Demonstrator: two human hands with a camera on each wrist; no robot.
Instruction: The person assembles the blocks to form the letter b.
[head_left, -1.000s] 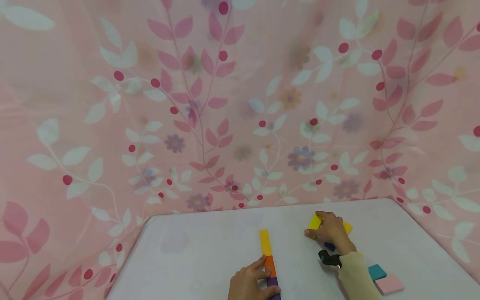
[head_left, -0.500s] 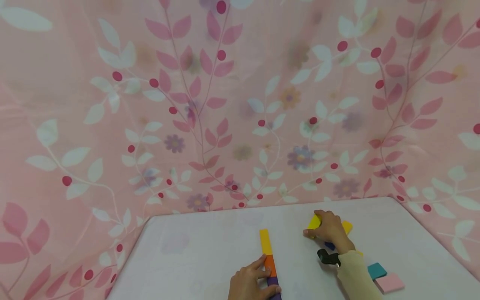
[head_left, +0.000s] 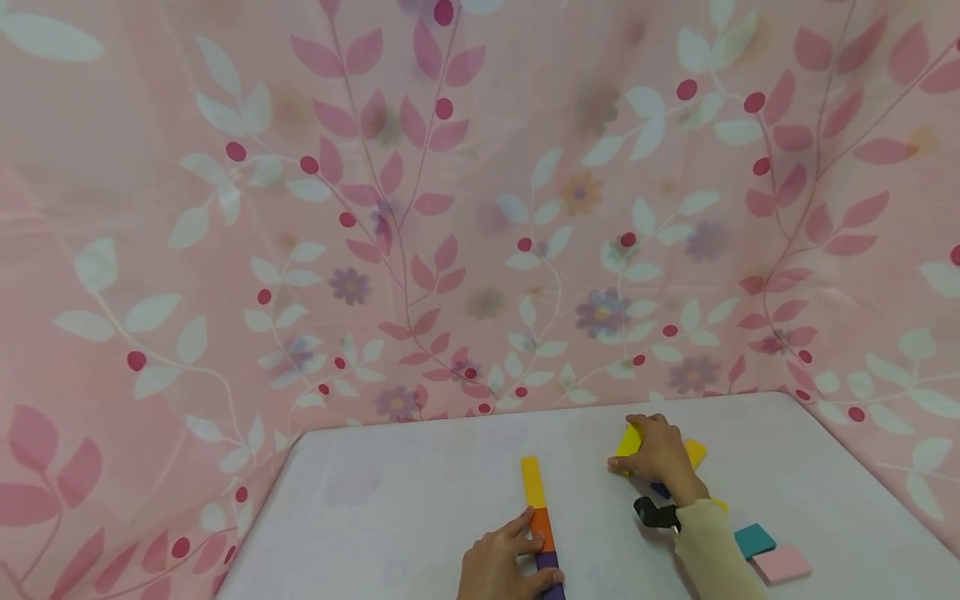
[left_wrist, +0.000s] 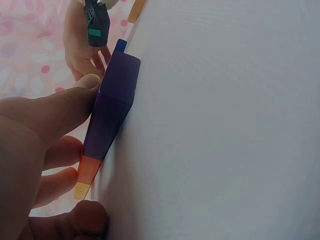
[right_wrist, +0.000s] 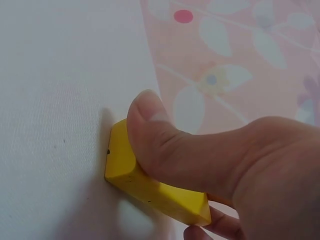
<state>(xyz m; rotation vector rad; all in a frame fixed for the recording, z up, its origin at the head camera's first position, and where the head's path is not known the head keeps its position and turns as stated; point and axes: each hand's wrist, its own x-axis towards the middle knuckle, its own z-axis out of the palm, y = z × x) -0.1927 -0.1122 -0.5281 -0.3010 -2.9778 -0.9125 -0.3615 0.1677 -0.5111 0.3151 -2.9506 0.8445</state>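
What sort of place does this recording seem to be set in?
Likely a makeshift tabletop workspace, perhaps indoors: pink floral fabric hangs behind a white table, and several coloured blocks lie on it. Whatever is beyond the fabric can't be seen.

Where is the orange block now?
The orange block lies low in the head view, right of centre, in line between a yellow block and a purple block, touched by the left hand.
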